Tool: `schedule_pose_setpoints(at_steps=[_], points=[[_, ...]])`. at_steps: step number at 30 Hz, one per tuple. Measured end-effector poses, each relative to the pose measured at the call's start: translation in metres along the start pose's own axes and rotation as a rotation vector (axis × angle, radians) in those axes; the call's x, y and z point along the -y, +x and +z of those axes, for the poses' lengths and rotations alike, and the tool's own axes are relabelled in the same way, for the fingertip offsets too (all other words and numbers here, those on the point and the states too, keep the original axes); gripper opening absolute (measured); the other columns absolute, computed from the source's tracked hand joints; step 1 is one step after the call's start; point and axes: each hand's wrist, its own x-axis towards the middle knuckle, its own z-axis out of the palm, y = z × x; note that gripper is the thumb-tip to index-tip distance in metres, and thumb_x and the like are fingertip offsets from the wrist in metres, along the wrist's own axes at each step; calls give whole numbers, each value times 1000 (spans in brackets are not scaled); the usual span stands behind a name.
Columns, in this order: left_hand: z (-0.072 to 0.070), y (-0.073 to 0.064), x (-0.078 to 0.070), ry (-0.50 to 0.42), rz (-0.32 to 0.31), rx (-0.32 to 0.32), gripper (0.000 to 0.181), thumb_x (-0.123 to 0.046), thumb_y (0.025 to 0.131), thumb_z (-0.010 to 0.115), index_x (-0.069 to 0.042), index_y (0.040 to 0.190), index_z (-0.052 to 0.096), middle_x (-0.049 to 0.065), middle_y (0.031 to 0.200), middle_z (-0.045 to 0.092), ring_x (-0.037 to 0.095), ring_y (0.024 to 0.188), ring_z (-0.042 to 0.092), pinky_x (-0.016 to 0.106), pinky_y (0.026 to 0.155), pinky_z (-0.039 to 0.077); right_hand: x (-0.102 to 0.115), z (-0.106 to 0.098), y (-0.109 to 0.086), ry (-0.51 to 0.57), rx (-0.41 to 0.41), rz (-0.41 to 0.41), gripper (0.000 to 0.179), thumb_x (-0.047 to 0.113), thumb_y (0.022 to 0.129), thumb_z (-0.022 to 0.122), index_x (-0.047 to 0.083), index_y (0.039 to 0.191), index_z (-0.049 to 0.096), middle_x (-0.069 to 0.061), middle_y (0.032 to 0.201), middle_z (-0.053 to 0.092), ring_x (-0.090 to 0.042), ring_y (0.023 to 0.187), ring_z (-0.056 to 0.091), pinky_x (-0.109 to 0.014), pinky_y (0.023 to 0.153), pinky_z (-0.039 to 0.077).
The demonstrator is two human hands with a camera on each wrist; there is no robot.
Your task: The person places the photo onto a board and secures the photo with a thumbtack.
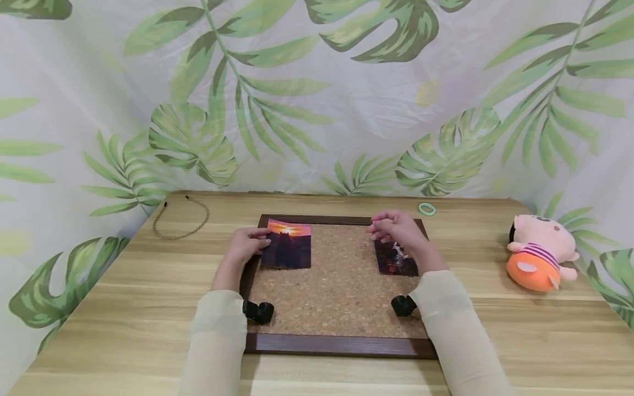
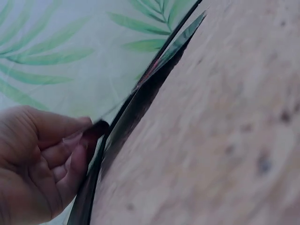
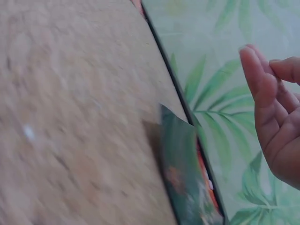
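Photos (image 1: 289, 253) number two on one corkboard (image 1: 342, 291): left hand (image 1: 245, 245) pinches one, whether right hand (image 1: 402, 230) grips anything I cannot tell.

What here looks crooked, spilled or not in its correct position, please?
The photos look odd: neither lies flat. In the wrist views, the left photo and right photo both rise off the cork board along part of their edges, although the board is flat. I see no spill.

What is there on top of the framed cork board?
On the cork board are a sunset photo, pinched by the left hand, and a dark photo, partly hidden by the right hand. The surface that they cover cannot be seen.
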Motion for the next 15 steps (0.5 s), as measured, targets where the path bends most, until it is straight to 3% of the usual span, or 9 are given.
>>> schedule_pose_setpoints(at_steps=[4, 9, 15], points=[[4, -1, 0, 75, 8, -24, 32, -2, 82, 56, 1, 114, 56, 22, 106, 54, 27, 90, 53, 33, 68, 46, -4, 9, 4, -48, -10, 30, 29, 7, 86, 48, -14, 105, 45, -3, 77, 64, -12, 60, 60, -22, 50, 40], [6, 0, 0, 155, 29, -29, 32, -6, 83, 56, -3, 115, 57, 20, 109, 53, 31, 101, 47, 39, 78, 41, -10, 18, 9, -98, -47, 43, 18, 5, 81, 50, -8, 94, 52, -4, 71, 64, -15, 54, 57, -26, 49, 35], [8, -1, 2, 187, 36, -44, 31, -8, 83, 57, -4, 114, 58, 19, 108, 53, 31, 102, 46, 41, 82, 38, -18, 26, 10, -116, -38, 39, 14, 4, 81, 53, -7, 89, 56, -5, 66, 63, -19, 52, 54, -26, 48, 34]])
